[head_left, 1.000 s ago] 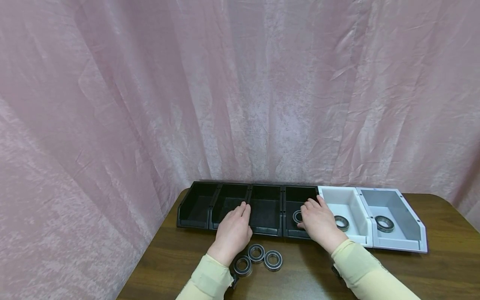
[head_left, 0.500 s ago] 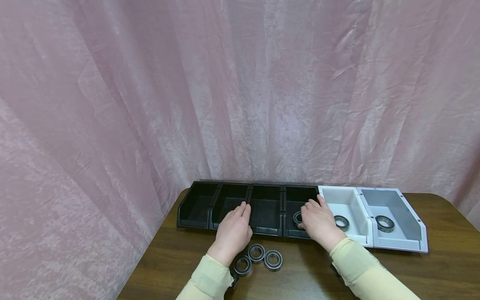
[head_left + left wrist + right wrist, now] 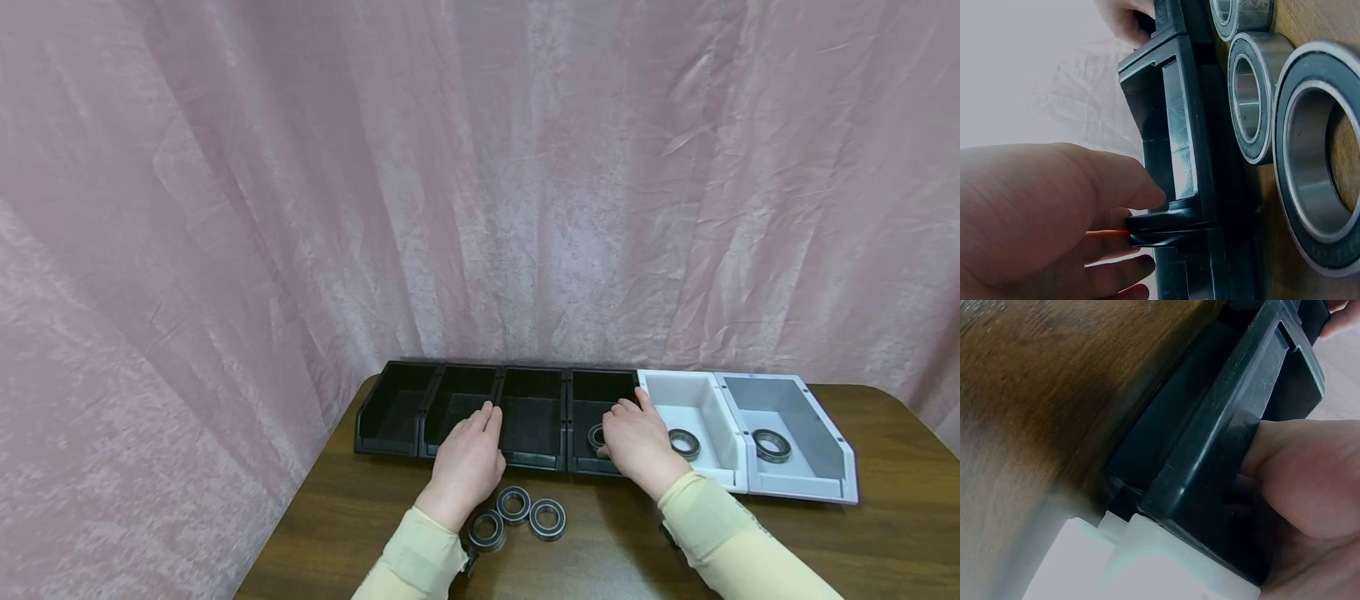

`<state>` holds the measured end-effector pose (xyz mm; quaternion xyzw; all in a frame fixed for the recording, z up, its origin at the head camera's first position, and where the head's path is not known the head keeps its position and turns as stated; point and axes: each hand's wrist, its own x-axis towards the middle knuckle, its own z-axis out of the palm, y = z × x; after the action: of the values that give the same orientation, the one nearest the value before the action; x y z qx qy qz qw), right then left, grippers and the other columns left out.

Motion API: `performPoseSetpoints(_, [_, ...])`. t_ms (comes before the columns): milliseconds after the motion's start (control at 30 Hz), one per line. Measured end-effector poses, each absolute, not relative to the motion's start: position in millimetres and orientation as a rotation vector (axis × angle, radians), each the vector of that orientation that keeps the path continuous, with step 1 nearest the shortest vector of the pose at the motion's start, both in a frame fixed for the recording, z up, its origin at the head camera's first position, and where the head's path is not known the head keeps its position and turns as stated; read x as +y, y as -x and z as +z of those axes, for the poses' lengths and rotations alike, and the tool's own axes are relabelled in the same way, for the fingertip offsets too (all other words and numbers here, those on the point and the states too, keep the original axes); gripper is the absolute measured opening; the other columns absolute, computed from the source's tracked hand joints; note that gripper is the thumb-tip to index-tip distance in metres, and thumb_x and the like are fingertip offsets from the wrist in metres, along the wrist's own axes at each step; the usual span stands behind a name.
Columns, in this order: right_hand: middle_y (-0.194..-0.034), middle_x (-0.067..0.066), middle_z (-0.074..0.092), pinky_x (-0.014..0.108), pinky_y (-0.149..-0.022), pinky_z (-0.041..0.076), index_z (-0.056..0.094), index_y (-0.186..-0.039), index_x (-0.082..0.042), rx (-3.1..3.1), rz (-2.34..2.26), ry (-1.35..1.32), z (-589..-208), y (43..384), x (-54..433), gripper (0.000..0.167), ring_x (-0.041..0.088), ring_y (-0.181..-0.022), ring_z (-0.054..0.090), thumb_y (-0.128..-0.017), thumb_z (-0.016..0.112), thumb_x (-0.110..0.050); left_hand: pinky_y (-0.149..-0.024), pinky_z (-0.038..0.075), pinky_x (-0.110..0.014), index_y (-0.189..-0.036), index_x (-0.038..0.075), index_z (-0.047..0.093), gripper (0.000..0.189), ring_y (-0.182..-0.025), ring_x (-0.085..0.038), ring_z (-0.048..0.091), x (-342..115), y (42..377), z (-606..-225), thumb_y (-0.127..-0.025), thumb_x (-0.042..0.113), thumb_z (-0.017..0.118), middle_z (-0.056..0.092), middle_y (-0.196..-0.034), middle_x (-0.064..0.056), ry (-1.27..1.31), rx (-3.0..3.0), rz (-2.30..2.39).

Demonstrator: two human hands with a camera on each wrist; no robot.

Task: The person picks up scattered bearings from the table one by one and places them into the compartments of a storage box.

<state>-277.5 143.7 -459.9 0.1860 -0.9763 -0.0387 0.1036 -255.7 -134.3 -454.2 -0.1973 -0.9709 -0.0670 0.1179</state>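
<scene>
In the head view my right hand reaches into the rightmost black bin. Its thumb and fingers pinch a ball bearing that lies low in that bin, partly covered by the hand. My left hand rests with fairly straight fingers over the divider between two black bins farther left. In the left wrist view the left thumb and fingers touch the bin wall and hold no bearing. Three more bearings lie on the table close to the left wrist.
A white bin and a light grey bin continue the row rightward, each with one bearing inside. The row stands on a brown wooden table, in front of a pink curtain.
Both hands keep their places, and the bearings lie where they were. Only a very slight shift of the whole head view shows.
</scene>
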Motion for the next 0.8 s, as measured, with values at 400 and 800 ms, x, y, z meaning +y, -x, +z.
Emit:
performPoseSetpoints(400, [-0.101,0.009,0.076,0.063,-0.126,0.033,0.079,-0.095,-0.006,-2.911,-0.086,-0.533,-458.6,278.1,144.4,0.033,0.035,-0.112,0.069,-0.085,0.093,-0.034,-0.123,0.046,-0.048,-0.155,-0.002,0.06,0.062,-0.147,-0.035,0.058,-133.9,255.9,-454.5,-0.099,0.015,0.081,0.056,-0.162,-0.021,0.569,-2.83,-0.192])
performPoseSetpoints(800, [-0.119,0.015,0.077,0.065,-0.126,0.033,0.079,-0.114,0.001,-2.877,0.033,-0.543,-461.0,275.8,146.8,0.046,0.039,-0.13,0.065,-0.086,0.094,-0.032,-0.122,0.047,-0.048,-0.154,-0.003,0.06,0.062,-0.146,-0.035,0.059,-134.1,255.0,-453.9,-0.098,0.014,0.082,0.057,-0.161,-0.021,0.579,-2.822,-0.186])
